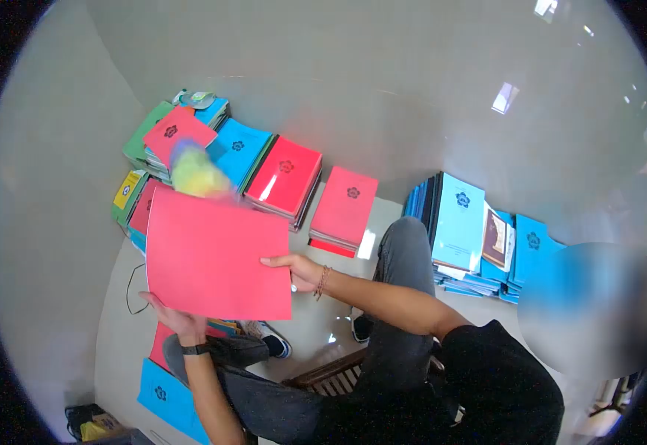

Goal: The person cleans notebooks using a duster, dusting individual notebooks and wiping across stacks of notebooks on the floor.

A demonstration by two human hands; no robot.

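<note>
Right hand (307, 273) grips the pink booklet (216, 256) by its right edge, the left hand (182, 321) loosely open at its lower-left corner, pink-topped stack (345, 204) beyond it rightward.

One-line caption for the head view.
Right hand grips pink cover, left hand at its lower edge, near stacked red booklets.
</note>
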